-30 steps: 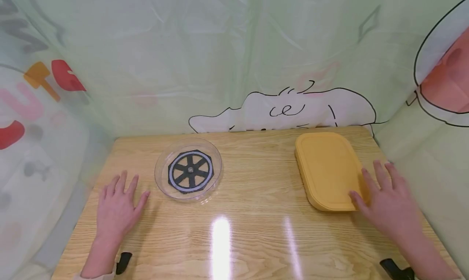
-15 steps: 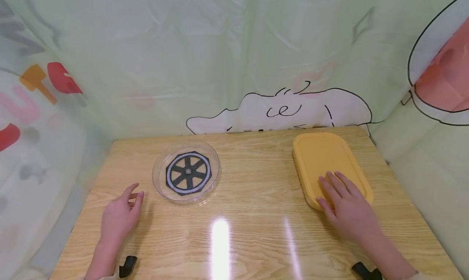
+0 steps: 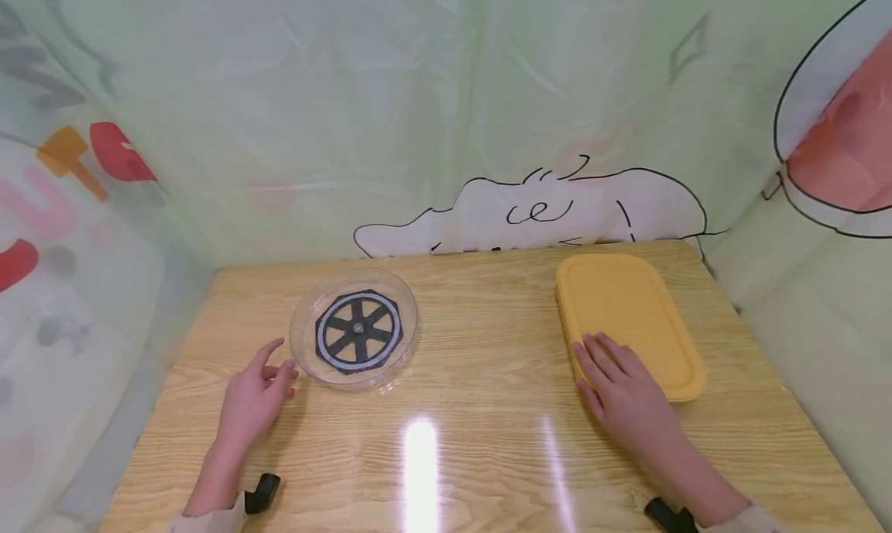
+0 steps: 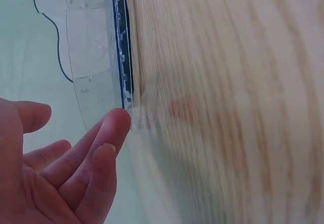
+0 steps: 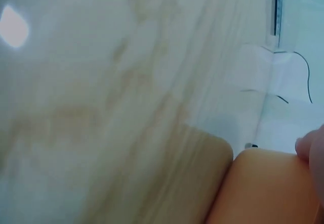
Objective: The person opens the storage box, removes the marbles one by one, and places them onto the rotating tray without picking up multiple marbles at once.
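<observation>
A clear round dish [image 3: 406, 351] sits at left on the wooden table, with a black spoked wheel-like piece [image 3: 362, 352] bearing a pale lavender ring showing inside its outline. Just left of the dish, my left hand [image 3: 252, 400] has its fingers loosely bent and holds nothing; its thumb and forefinger come right to the rim. A yellow box [image 3: 630, 297] with a rounded lid stands at right. My right hand [image 3: 630, 401] lies over its front left corner, fingers extended. In the right wrist view, only a bit of the hand shows above the yellow box [image 5: 263, 188].
The wooden table [image 3: 481, 378] carries two bright glare streaks between the hands. A pale green printed curtain [image 3: 313, 130] stands along the back edge and both sides. Black straps or mounts [image 3: 262, 493] sit at the wrists.
My left hand has moved right, up to the dish, its fingers bending from spread. My right hand has slid left from the box's right side to its front left corner. Dish and box stay put.
</observation>
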### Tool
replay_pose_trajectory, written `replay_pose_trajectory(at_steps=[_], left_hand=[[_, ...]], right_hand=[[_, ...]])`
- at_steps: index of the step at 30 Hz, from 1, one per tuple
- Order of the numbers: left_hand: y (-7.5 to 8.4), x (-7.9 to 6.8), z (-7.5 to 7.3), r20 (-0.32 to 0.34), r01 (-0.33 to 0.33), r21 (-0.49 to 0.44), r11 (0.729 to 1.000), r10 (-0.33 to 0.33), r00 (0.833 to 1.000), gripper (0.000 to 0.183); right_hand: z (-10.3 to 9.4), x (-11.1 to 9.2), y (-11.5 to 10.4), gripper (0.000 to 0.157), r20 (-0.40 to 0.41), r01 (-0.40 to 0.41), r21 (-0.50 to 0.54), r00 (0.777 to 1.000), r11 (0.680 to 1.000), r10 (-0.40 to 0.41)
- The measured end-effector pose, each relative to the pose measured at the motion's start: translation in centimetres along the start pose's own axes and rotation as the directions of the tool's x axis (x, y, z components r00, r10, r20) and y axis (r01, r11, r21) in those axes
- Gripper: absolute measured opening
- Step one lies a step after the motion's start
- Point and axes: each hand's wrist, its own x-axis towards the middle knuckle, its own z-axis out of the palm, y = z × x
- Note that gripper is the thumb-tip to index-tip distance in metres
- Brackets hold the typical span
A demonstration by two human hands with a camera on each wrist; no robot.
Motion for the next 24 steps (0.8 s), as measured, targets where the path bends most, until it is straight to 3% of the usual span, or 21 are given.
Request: replay_pose_trajectory(at_steps=[8,17,24], left_hand=[[0.1,0.9,0.5,0.029,0.003,0.011,1.000,-0.003,1.000,0.057],[0.4,1.5,0.8,0.052,-0.010,0.042,0.999,0.008,0.999,0.057],[-0.1,2.2,1.0,0.056,-0.015,0.056,0.998,0.012,0.998,0.056]], right_hand=[[0.4,0.2,-0.9,0.060,0.011,-0.028,-0.015,1.000,1.000,0.028],[1.1,0.8,-1.9,0.056,-0.013,0.003,-0.034,1.000,0.999,-0.003],[1.5,1.8,-2.9,0.062,-0.012,0.007,-0.049,1.000,0.999,-0.007]])
